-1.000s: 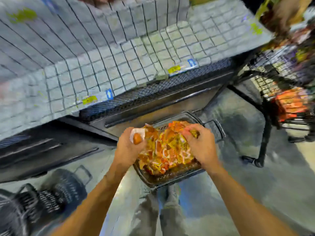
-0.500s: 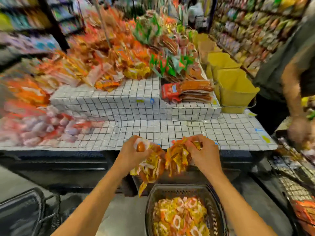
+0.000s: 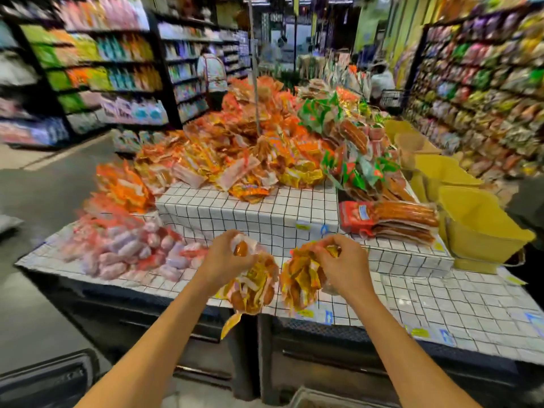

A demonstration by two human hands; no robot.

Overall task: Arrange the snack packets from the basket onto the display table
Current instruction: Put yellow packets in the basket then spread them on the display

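- Near the left edge of the display table, a heap of pink sausage packets lies on the checked cloth, apart from our hands.
- Our left hand is clenched round the top of the left bunch of snack packets. The bunch hangs over the table's front edge, and one packet dangles lower than the rest, below the edge.
- Just beside it, our right hand grasps the right bunch in the same way, also over the front edge. The bunches are close, but we cannot tell whether they touch.
- Behind our hands stands the raised tier, heaped with orange packets. At its right side lie the red sausage packs, with the yellow bins past them at the table's right edge.
- We judge this to be the carrying step: both bunches are over the table and nothing from them is set down yet.
- Next, we need to lower them onto the bare cloth near the front edge and to our right, well in from the rim. We should bring the dangling packet over the edge before we let go, as it looks the likeliest to slip.
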